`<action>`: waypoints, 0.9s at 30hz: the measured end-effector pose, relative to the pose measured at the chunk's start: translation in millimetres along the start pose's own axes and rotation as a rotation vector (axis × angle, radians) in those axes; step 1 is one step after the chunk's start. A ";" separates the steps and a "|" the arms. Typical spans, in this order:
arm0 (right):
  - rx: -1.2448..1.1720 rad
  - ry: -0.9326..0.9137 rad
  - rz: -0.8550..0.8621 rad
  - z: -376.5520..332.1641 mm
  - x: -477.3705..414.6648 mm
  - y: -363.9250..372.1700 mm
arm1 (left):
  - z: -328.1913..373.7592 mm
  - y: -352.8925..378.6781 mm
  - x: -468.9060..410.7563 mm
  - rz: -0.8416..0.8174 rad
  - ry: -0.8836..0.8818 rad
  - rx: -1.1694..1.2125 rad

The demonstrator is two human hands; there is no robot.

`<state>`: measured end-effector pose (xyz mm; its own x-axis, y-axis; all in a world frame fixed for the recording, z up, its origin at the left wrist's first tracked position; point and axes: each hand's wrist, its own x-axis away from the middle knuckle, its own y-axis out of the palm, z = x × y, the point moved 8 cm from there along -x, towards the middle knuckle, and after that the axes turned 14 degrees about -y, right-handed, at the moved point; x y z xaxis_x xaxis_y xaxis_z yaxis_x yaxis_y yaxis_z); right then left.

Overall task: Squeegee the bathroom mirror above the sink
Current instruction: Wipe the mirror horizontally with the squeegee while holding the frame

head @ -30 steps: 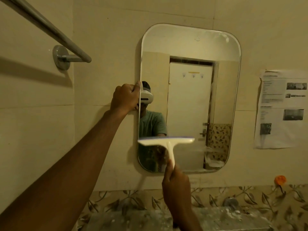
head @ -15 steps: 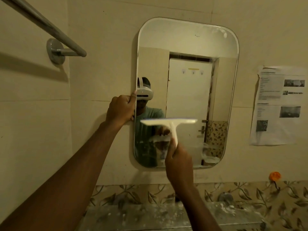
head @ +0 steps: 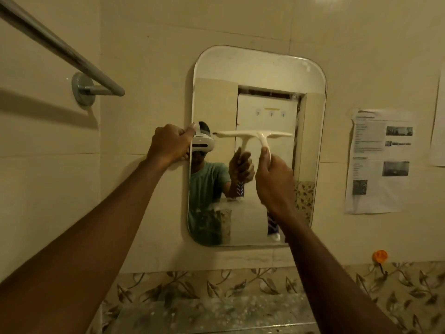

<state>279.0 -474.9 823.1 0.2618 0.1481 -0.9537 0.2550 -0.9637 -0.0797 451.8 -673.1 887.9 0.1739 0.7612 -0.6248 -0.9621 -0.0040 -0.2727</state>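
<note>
Mirror [head: 260, 68]: upright rectangle with rounded corners, fixed to the cream tiled wall; its glass reflects a white door and a person in a green shirt wearing a white headset.
Squeegee [head: 255, 135]: white, T-shaped; the blade lies level across the glass at about mid-height, from the centre towards the mirror's right edge. The blade meets its own reflection, so it sits at the glass. The handle points down and towards the camera.
Right hand [head: 274, 179]: fingers curled round the squeegee handle just under the blade, thumb laid along the handle; seen from the back, forearm rising from the lower right.
Left hand [head: 168, 144]: closed round the mirror's left edge at mid-height, thumb on the front of the glass, knuckles against the wall beside it.
Towel bar [head: 60, 50]: chrome rod running from the upper left corner down to a round wall bracket [head: 83, 89], well left of the mirror.
Printed sheet [head: 379, 162]: white paper with text and small photographs, stuck to the wall right of the mirror; the edge of a second sheet [head: 438, 121] shows at the frame's right side.
Orange object [head: 379, 256]: small, round, on the wall below the printed sheet; too small to identify.
Tile border [head: 240, 285]: band with a leaf pattern, below the mirror.
Speckled surface [head: 216, 314]: pale, mottled, at the bottom edge under the border.
</note>
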 end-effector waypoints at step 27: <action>0.001 0.353 -0.177 37.0 212.5 53.6 | -58.2 21.4 40.9 0.072 -0.079 -0.010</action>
<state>313.9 -503.2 605.5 0.5177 0.3797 -0.7667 0.3246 -0.9163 -0.2346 450.4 -679.8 813.9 0.0872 0.8077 -0.5831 -0.9693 -0.0664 -0.2369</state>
